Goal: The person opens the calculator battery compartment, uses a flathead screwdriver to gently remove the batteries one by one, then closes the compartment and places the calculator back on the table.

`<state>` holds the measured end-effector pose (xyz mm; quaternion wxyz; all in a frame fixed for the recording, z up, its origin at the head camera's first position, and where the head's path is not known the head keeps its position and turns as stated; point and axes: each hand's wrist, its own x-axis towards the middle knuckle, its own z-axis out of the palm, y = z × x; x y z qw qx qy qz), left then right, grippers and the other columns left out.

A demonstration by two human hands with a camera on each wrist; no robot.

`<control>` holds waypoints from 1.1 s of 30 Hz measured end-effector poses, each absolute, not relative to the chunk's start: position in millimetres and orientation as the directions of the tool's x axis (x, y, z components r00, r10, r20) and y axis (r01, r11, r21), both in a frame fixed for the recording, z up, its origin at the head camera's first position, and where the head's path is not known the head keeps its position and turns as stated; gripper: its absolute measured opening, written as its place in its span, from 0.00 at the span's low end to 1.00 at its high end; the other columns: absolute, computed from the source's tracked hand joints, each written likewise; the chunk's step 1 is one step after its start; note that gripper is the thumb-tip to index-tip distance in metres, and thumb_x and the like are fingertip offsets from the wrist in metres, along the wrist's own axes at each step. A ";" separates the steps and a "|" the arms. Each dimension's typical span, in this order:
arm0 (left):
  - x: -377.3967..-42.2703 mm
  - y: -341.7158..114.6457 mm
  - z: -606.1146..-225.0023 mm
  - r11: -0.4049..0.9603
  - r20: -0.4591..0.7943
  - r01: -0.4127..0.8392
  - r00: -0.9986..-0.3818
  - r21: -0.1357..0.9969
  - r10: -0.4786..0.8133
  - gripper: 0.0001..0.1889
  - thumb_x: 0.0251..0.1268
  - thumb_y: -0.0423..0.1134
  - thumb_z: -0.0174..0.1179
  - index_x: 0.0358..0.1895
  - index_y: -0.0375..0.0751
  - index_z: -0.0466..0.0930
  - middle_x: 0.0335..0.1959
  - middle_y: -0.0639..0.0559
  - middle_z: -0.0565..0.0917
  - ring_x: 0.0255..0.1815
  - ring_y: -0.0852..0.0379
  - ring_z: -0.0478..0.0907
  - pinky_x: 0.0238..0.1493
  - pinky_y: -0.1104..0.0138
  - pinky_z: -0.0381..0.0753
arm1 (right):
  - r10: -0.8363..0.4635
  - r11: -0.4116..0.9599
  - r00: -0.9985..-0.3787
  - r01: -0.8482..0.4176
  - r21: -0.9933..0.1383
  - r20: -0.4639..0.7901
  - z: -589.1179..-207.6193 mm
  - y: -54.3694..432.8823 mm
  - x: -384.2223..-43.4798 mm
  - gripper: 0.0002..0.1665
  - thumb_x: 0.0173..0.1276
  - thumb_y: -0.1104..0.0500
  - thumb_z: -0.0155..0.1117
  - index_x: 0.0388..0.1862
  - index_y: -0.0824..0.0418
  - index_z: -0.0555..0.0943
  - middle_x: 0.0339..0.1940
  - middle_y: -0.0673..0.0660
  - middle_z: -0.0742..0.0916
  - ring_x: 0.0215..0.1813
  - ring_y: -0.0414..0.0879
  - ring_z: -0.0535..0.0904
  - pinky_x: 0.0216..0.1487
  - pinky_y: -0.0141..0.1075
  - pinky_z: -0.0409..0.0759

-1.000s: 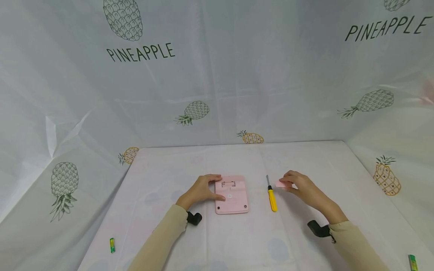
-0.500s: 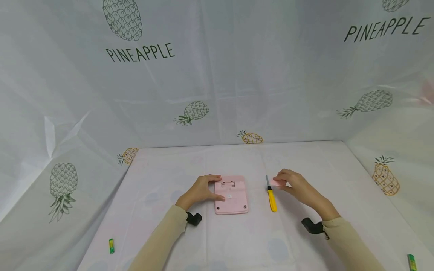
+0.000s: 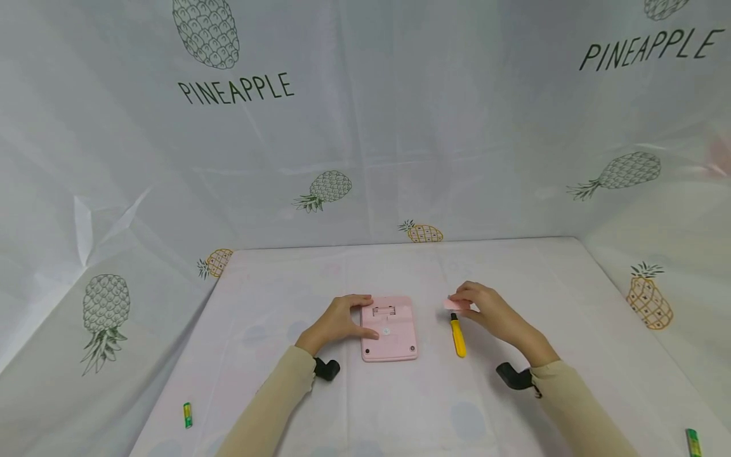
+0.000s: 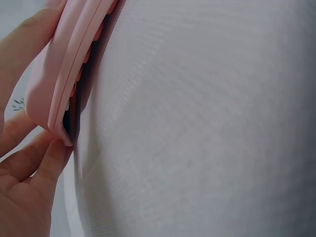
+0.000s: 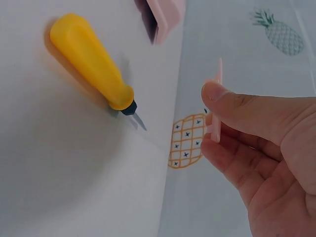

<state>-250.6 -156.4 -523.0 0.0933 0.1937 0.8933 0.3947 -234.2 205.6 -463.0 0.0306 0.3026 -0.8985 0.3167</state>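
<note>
A pink calculator [image 3: 394, 339] lies face down on the table, its battery compartment [image 3: 384, 311] uncovered and no battery visible inside. My left hand [image 3: 337, 320] grips the calculator's left side, thumb on its back and fingers at the far edge. In the left wrist view, the row of keys [image 4: 86, 57] shows along the underside. Between thumb and fingers, my right hand [image 3: 493, 314] pinches a small pink battery cover [image 5: 216, 126], raised off the table. In the head view this hand is just above the tip of a yellow-handled screwdriver [image 3: 458, 336], which lies right of the calculator.
One green-and-yellow battery [image 3: 187, 415] lies at the table's left front. Another battery [image 3: 693, 442] is at the right front edge of the view. A pineapple-print sheet [image 3: 388, 127] hangs behind the white-covered table [image 3: 400, 406].
My right hand has moved left with the battery cover, from right of the screwdriver to above its tip. The left hand and the calculator have stayed in place.
</note>
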 end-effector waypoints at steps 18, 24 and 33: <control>-250.2 -155.5 -520.4 0.595 0.005 0.289 -0.902 0.750 0.432 0.47 0.39 0.56 0.82 0.66 0.40 0.77 0.69 0.50 0.74 0.73 0.47 0.65 0.73 0.55 0.63 | -0.539 0.618 -0.812 -0.562 -0.550 0.223 -458.8 187.6 -240.8 0.16 0.59 0.72 0.73 0.47 0.68 0.86 0.42 0.53 0.83 0.46 0.49 0.79 0.49 0.45 0.84; -250.5 -155.6 -519.9 0.596 0.009 0.295 -0.900 0.747 0.435 0.47 0.38 0.56 0.82 0.66 0.39 0.77 0.69 0.50 0.74 0.73 0.47 0.65 0.73 0.55 0.63 | -0.546 0.613 -0.812 -0.554 -0.563 0.206 -457.3 182.2 -242.6 0.15 0.61 0.71 0.72 0.48 0.68 0.86 0.43 0.54 0.83 0.46 0.50 0.79 0.50 0.48 0.84; -250.7 -155.6 -519.0 0.596 0.001 0.290 -0.900 0.749 0.436 0.47 0.39 0.56 0.82 0.66 0.39 0.77 0.69 0.50 0.73 0.73 0.47 0.64 0.73 0.55 0.63 | -0.557 0.604 -0.804 -0.563 -0.564 0.207 -457.4 172.7 -244.4 0.15 0.60 0.70 0.73 0.48 0.67 0.86 0.43 0.53 0.83 0.45 0.49 0.79 0.50 0.45 0.84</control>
